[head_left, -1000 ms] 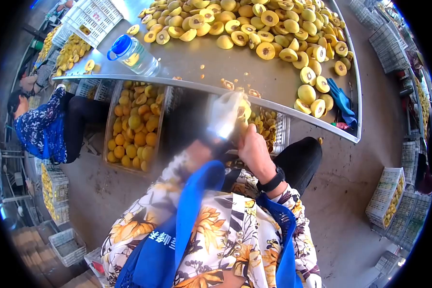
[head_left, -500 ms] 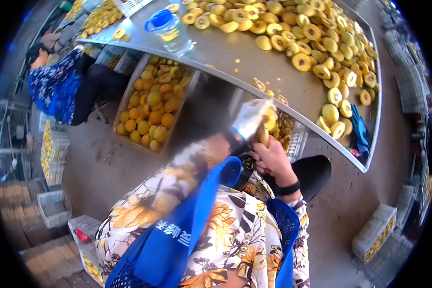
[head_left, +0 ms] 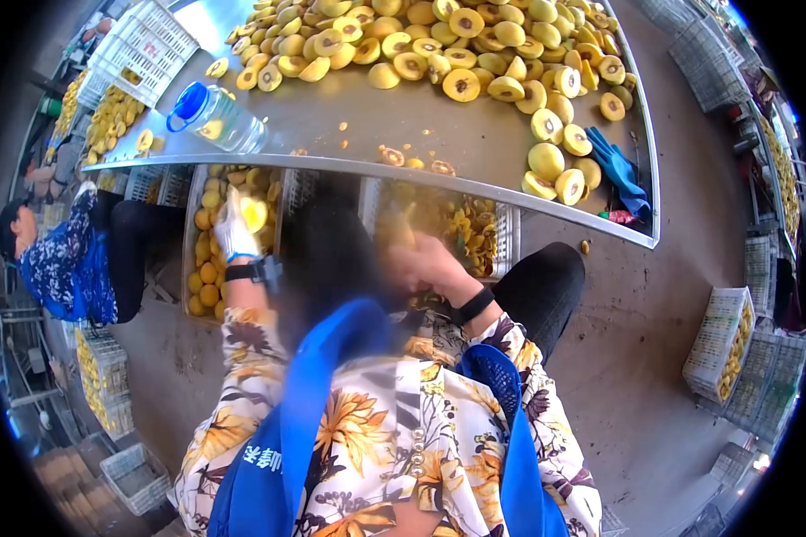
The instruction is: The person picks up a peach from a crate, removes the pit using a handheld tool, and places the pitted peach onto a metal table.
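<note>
My left hand, in a white glove, is over the crate of whole yellow-orange fruit under the table's left part, its fingers closed on a bright yellow fruit. My right hand, bare with a black wristband, is closed round a blurred tan object that I cannot make out. Just beyond it, under the table edge, stands a crate of fruit pieces. Halved fruits with brown centres are heaped on the metal table.
A water bottle lies tilted at the table's left. Blue gloves rest at its right corner. A seated person is at the left. A fruit-filled crate stands on the floor at right.
My left hand has left my right hand and moved left to the crate of whole fruit. My right hand appears further left, and the whole view has shifted, with the white basket now fully showing.
</note>
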Demonstrator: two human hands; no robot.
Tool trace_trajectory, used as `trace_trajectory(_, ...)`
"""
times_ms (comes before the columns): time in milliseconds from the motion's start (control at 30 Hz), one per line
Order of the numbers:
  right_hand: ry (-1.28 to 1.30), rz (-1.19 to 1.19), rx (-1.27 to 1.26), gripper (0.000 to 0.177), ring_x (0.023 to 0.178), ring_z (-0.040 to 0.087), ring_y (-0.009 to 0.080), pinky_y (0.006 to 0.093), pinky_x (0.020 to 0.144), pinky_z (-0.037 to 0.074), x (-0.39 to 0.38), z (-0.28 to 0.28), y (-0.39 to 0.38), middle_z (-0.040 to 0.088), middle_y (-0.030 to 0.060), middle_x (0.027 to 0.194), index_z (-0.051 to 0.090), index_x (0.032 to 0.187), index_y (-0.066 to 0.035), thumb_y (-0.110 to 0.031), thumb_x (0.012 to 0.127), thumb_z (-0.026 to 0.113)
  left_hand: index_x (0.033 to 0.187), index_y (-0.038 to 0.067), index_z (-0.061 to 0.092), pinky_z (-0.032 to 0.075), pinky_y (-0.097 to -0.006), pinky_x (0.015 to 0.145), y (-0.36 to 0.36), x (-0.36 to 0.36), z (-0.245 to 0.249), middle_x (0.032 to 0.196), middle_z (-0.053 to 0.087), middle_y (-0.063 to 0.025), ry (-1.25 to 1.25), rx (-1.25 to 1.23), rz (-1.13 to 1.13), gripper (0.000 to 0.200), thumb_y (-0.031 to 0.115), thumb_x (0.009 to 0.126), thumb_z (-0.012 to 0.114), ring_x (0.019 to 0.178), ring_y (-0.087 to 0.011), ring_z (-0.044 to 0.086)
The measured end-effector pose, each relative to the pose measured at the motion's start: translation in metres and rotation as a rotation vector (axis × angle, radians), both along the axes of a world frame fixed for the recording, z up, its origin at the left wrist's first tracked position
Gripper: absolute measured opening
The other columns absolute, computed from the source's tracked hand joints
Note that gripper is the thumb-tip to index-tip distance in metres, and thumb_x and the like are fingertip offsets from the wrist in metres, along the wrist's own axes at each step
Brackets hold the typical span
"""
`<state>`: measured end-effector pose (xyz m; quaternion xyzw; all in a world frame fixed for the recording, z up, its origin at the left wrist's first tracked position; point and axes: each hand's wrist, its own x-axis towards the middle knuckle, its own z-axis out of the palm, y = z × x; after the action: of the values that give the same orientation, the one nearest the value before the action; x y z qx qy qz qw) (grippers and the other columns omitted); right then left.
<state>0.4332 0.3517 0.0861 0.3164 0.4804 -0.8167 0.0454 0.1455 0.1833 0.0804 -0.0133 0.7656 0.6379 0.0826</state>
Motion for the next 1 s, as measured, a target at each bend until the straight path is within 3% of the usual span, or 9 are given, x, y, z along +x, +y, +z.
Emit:
trace_trajectory(67, -0.163, 0.093, 0.399, 0.021, 0.043, 0.044, 0.0117, 0.0283, 0.041, 0.040, 0.004, -0.025, 0.003, 0.052, 0.0040, 0.064, 0.052, 0.099, -0.002, -0.019, 0.089, 0.057, 0.104, 0.007, 0.065, 0.050, -0.0380, 0.078, -0.025, -0.020, 0.007, 0.108, 0.064, -0.0140, 0.551, -0.917, -0.090, 0.049, 0.051, 0.084, 0.055, 0.092, -0.0279, 0.063)
trace_trajectory(167, -0.209, 0.008, 0.410, 0.028, 0.052, 0.055, 0.0143, 0.0296, 0.047, 0.046, 0.016, -0.015, 0.004, 0.057, 0.0081, 0.066, 0.055, 0.095, 0.000, -0.024, 0.085, 0.063, 0.110, 0.007, 0.063, 0.046, -0.0358, 0.087, 0.036, 0.012, 0.043, 0.111, 0.063, -0.0131, 0.707, -0.754, -0.227, 0.040, 0.038, 0.084, 0.060, 0.100, -0.0283, 0.060)
trace_trajectory(300, -0.150, -0.007, 0.586, 0.030, 0.055, 0.059, 0.0196, 0.0330, 0.050, 0.047, 0.037, -0.024, 0.002, 0.060, 0.0134, 0.070, 0.055, 0.092, 0.001, -0.026, 0.084, 0.064, 0.106, 0.009, 0.063, 0.046, -0.0371, 0.086, 0.169, 0.138, 0.081, 0.108, 0.063, -0.0114, 0.809, -0.434, -0.910, 0.035, 0.034, 0.083, 0.059, 0.100, -0.0289, 0.059)
trace_trajectory(433, -0.170, -0.119, 0.824, 0.025, 0.068, 0.060, 0.0372, 0.0431, 0.061, 0.048, 0.064, -0.039, -0.006, 0.061, 0.0238, 0.078, 0.056, 0.089, 0.003, -0.022, 0.084, 0.060, 0.111, 0.010, 0.058, 0.047, -0.0396, 0.083, 0.269, 0.241, 0.072, 0.102, 0.064, -0.0136, 0.732, -0.666, -1.460, 0.047, 0.047, 0.082, 0.053, 0.096, -0.0308, 0.061)
trace_trajectory(533, -0.195, -0.049, 0.917, 0.026, 0.073, 0.060, 0.0390, 0.0437, 0.064, 0.047, 0.087, -0.005, -0.003, 0.061, 0.0245, 0.081, 0.056, 0.092, 0.002, -0.022, 0.084, 0.059, 0.107, 0.007, 0.063, 0.047, -0.0396, 0.085, 0.309, 0.269, 0.046, 0.104, 0.064, -0.0153, 0.577, -0.764, -1.666, 0.051, 0.050, 0.079, 0.055, 0.096, -0.0321, 0.060)
trace_trajectory(567, -0.186, -0.069, 0.787, 0.026, 0.071, 0.060, 0.0397, 0.0441, 0.063, 0.048, 0.094, 0.001, -0.005, 0.061, 0.0243, 0.083, 0.055, 0.095, 0.002, -0.022, 0.086, 0.056, 0.102, 0.007, 0.066, 0.046, -0.0390, 0.085, 0.314, 0.270, 0.050, 0.105, 0.064, -0.0159, 0.495, -0.775, -1.617, 0.051, 0.050, 0.075, 0.060, 0.097, -0.0310, 0.060)
trace_trajectory(700, -0.085, -0.193, 1.111, 0.018, 0.045, 0.055, 0.0151, 0.0282, 0.042, 0.043, 0.111, -0.022, -0.010, 0.058, 0.0108, 0.060, 0.054, 0.086, 0.003, -0.013, 0.083, 0.061, 0.093, 0.006, 0.069, 0.048, -0.0383, 0.080, 0.312, 0.248, 0.048, 0.094, 0.066, -0.0159, 0.496, -0.718, -1.551, 0.045, 0.044, 0.068, 0.067, 0.089, -0.0306, 0.062)
trace_trajectory(800, -0.179, -0.468, 0.652, 0.020, 0.043, 0.052, 0.0114, 0.0246, 0.040, 0.041, 0.118, -0.023, -0.009, 0.060, 0.0078, 0.065, 0.054, 0.095, 0.001, -0.014, 0.085, 0.061, 0.091, 0.010, 0.069, 0.048, -0.0381, 0.079, 0.284, 0.223, 0.052, 0.089, 0.066, -0.0155, 0.543, -0.467, -1.341, 0.038, 0.040, 0.068, 0.068, 0.086, -0.0312, 0.062)
trace_trajectory(1000, 0.191, -0.753, 0.385, 0.026, 0.039, 0.042, 0.0047, 0.0186, 0.034, 0.033, 0.074, 0.030, 0.024, 0.060, 0.0050, 0.073, 0.044, 0.114, -0.004, -0.020, 0.094, 0.049, 0.127, 0.005, 0.047, 0.042, -0.0394, 0.097, 0.181, 0.202, 0.056, 0.122, 0.054, -0.0162, 0.881, -0.111, -1.074, 0.066, 0.018, 0.067, 0.073, 0.115, -0.0343, 0.048)
